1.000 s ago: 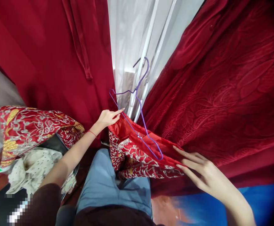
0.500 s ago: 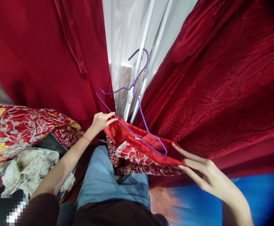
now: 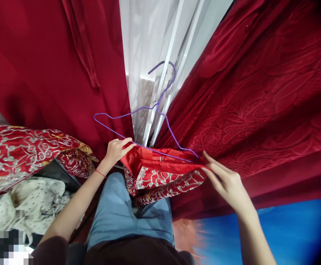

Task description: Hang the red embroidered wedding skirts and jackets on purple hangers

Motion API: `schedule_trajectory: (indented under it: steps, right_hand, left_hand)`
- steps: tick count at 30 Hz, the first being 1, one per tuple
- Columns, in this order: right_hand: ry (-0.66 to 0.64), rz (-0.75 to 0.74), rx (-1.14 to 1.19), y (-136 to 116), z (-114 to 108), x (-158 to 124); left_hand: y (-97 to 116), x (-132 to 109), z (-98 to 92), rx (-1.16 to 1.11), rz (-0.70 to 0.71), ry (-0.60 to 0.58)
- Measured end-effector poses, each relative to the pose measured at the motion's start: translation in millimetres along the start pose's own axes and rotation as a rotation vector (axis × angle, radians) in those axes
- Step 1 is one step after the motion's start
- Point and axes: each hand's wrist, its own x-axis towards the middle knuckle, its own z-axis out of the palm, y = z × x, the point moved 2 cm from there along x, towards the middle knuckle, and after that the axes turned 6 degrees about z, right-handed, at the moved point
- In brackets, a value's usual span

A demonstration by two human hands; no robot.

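Observation:
A red embroidered garment [image 3: 156, 176], skirt-like with silver patterning and a plain red inner band, is stretched between my hands over my lap. My left hand [image 3: 116, 149] pinches its left edge, right where the lower bar of a purple clothes hanger [image 3: 158, 105] crosses. At the opposite edge, my right hand [image 3: 226, 182] grips the band between thumb and fingers. The hanger's right corner dips into the opening of the garment near my right fingertips. Its left corner sticks out beyond my left hand, outside the cloth, and the hook points up. A small pale label shows inside the band.
Dark red curtains [image 3: 240, 110] hang on both sides of a white panel with metal strips [image 3: 160, 84]. To the left lie another red garment with silver and gold embroidery [image 3: 33, 147] and a white dotted cloth [image 3: 33, 202]. Blue flooring [image 3: 281, 232] is at lower right.
My right hand has moved left and up, bringing the garment's edges closer together. The hanger has shifted left, its left corner now farther out and its right corner lower into the band.

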Motion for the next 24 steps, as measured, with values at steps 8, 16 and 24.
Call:
schedule_trajectory:
  steps: [8, 16, 24]
  right_hand:
    - [0.402, 0.147, 0.175, -28.6, 32.2, 71.1]
    - [0.322, 0.276, 0.174, -71.9, 70.8, 110.5]
    - [0.120, 0.258, 0.088, -62.1, 109.9, 111.4]
  left_hand:
    - [14.7, -24.8, 18.6, -0.331, -0.321, 0.085]
    - [22.5, -29.4, 6.8, -0.456, -0.419, 0.073]
    - [27.9, -41.0, -26.0, -0.343, -0.384, 0.056]
